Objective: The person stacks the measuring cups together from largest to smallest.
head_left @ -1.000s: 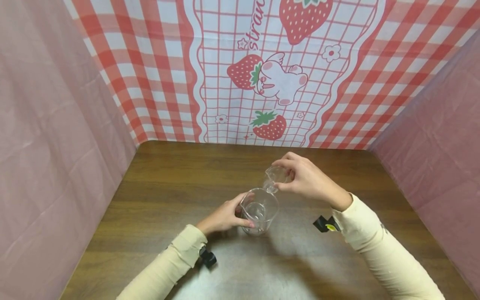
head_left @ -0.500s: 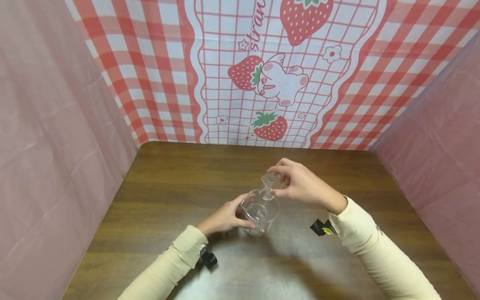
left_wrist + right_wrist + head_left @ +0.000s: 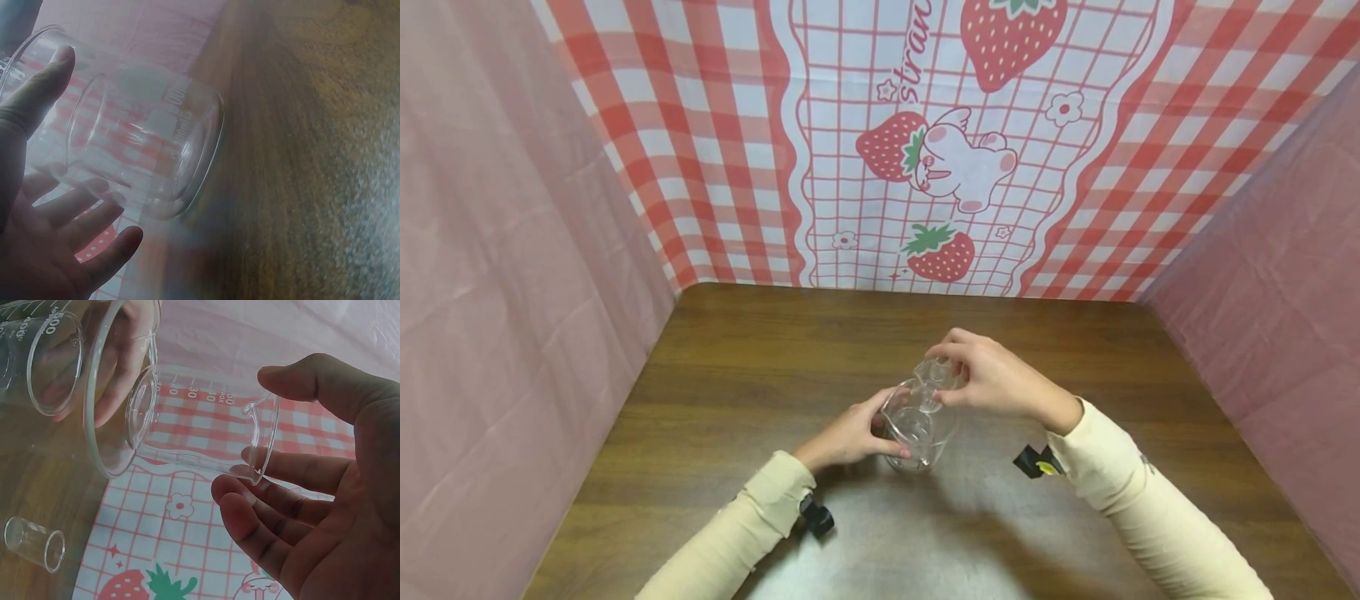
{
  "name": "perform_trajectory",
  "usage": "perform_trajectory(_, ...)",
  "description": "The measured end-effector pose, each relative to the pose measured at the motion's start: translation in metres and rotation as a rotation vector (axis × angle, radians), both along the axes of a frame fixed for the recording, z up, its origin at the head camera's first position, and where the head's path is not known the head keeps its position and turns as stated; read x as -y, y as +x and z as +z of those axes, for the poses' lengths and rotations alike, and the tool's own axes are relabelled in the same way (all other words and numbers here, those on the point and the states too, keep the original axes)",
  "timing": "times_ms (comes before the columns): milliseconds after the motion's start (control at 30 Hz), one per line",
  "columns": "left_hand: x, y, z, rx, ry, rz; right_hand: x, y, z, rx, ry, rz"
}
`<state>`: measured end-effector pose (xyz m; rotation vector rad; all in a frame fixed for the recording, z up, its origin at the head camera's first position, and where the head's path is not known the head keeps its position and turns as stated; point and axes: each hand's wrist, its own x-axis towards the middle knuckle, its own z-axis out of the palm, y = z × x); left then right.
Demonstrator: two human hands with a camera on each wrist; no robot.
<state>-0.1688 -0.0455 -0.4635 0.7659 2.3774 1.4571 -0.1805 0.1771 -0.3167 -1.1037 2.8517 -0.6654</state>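
Observation:
A large clear glass beaker (image 3: 919, 461) stands upright on the table. My left hand (image 3: 847, 433) grips its left side, thumb at the front. Inside it sits a medium beaker (image 3: 56, 369). My right hand (image 3: 1000, 379) holds a small beaker (image 3: 194, 425) near its rim, between thumb and fingers. The small beaker's base is at the large beaker's mouth, above the medium one; in the right wrist view its printed marks reach 50. Through the glass in the left wrist view, the large beaker (image 3: 200, 156) shows white volume marks.
Another tiny clear glass (image 3: 34, 544) appears on the tabletop in the right wrist view; I cannot pick it out in the head view. The wooden table (image 3: 760, 333) meets a strawberry-print cloth (image 3: 940, 167) behind. Pink curtains (image 3: 512, 292) flank both sides.
My right hand has brought the small beaker left and nearer, from behind the large beaker's rim to over its mouth. The left hand and large beaker have stayed in place.

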Motion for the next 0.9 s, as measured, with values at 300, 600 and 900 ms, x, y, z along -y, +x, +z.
perform_trajectory(300,0.000,0.000,-0.001,0.007,-0.005,0.004,0.004,0.000,-0.006,0.004,0.017,0.027)
perform_trajectory(600,0.000,0.000,-0.001,0.012,0.008,0.000,0.007,-0.001,-0.013,-0.021,0.027,0.055)
perform_trajectory(900,0.001,-0.001,-0.001,0.021,-0.005,0.005,0.009,-0.001,-0.021,-0.033,0.040,0.073)
